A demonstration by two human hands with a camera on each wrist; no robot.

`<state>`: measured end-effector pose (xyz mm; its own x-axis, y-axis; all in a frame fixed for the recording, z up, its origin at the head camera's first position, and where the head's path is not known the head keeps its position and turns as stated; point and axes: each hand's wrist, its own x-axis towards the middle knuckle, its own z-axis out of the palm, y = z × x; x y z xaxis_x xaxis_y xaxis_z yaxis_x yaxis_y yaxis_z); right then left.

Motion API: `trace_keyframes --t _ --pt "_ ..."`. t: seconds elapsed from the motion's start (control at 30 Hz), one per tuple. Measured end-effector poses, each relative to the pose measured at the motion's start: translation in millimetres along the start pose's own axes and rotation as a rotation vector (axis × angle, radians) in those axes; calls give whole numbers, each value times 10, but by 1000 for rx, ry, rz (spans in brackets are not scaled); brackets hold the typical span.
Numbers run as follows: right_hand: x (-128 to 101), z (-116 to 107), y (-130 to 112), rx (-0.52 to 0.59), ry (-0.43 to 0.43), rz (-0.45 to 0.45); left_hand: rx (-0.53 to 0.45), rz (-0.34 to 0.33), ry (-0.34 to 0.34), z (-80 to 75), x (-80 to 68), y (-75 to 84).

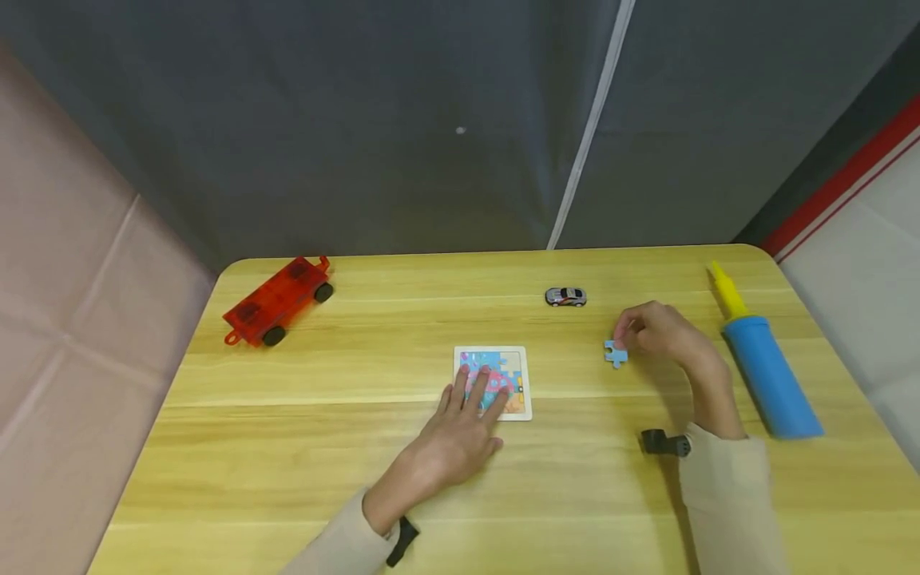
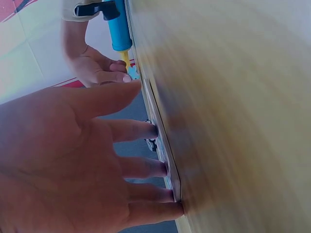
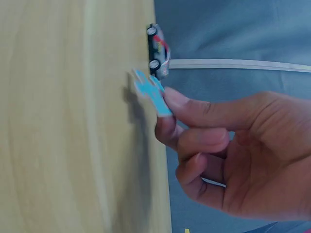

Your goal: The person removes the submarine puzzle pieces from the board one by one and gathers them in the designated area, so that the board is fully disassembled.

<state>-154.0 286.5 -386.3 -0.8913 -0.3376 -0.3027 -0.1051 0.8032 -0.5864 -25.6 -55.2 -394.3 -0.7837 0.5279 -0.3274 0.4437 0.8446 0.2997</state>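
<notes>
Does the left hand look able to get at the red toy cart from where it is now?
Probably yes. The left hand rests flat on the puzzle board, holding nothing, and only bare table lies between it and the red toy cart.

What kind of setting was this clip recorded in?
Probably a staged recording booth, not a home: a wooden table boxed in by a grey fabric backdrop, with only toys laid out, such as a jigsaw puzzle board and a red wheeled toy.
</notes>
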Motion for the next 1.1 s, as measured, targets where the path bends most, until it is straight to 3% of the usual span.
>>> trace_keyframes --t 0.5,0.87,1.1 --pt "69 72 61 -112 91 101 -23 9 0 22 5 -23" --pt "71 146 -39 -170 92 268 -42 1 -1 30 5 -16" --pt "61 149 -61 -189 114 275 -52 6 5 13 -7 -10"
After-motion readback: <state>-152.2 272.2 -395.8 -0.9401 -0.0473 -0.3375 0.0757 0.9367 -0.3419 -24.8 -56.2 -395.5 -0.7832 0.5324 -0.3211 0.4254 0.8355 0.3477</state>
